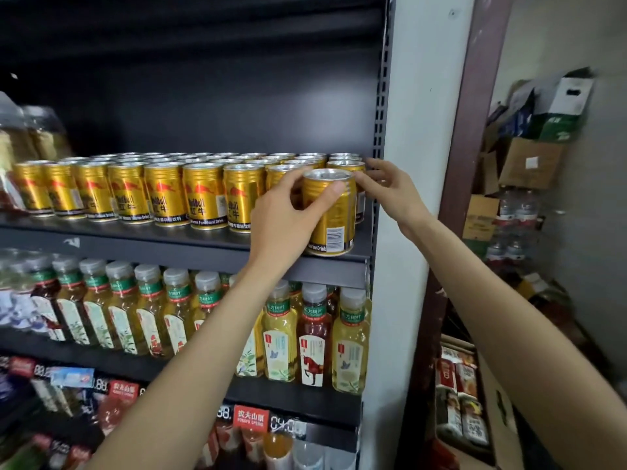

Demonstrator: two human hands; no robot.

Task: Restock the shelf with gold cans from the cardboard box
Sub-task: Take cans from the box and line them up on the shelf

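Nearest us, our left hand point(288, 215) wraps the upper half of a gold Red Bull can point(330, 212), thumb across its front, the can's base standing at the front lip of the shelf point(190, 247), barcode outward, probably to be turned label-forward. Just beyond, our right hand point(383, 184) is half open, holding nothing, fingertips against the cans at the right end, likely steadying them. Farther back the can rows point(190, 171) look full to the slotted upright point(379, 130), so free room is only this front strip; the cardboard box is not identifiable.

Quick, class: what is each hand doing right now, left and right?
Left hand: closed around a gold can at the shelf edge.
Right hand: open, fingertips on the same can.
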